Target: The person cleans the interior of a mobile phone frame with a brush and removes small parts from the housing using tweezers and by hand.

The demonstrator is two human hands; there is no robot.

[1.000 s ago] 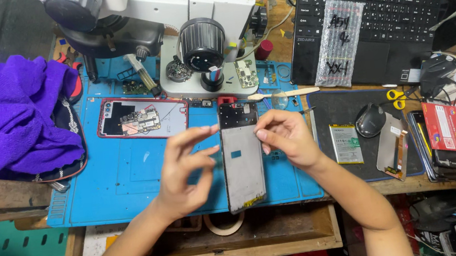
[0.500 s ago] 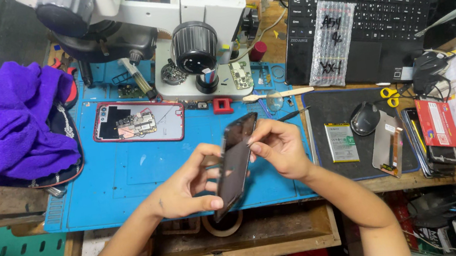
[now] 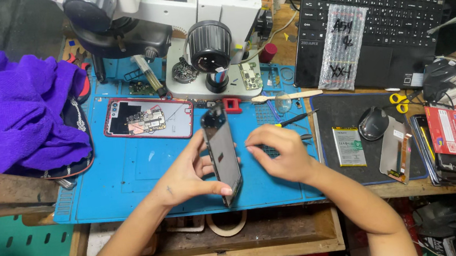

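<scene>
clear bubble bag (image 3: 342, 47) on laptop (image 3: 396, 8)

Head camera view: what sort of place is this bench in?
Most likely a phone repair bench. An opened phone with bare circuitry lies on a blue work mat, a microscope stands behind it, and both hands hold a phone screen panel.

1. The work mat (image 3: 131, 177) lies on the bench, with the microscope (image 3: 194, 24) behind it.
2. An opened phone body (image 3: 149, 117) lies on the mat's rear left part; the cloth (image 3: 22, 107) sits left of it.
3. Both hands hold a phone screen panel (image 3: 222, 151) above the mat's middle, left hand (image 3: 188, 174) on its left, right hand (image 3: 279, 153) on its right.
4. Right of the mat lies a pad (image 3: 370, 161) bearing a battery (image 3: 349, 146) and a mouse (image 3: 373, 123).
5. The laptop (image 3: 375, 22) stands behind that pad, a plastic bag (image 3: 343, 45) on its keyboard.
</scene>
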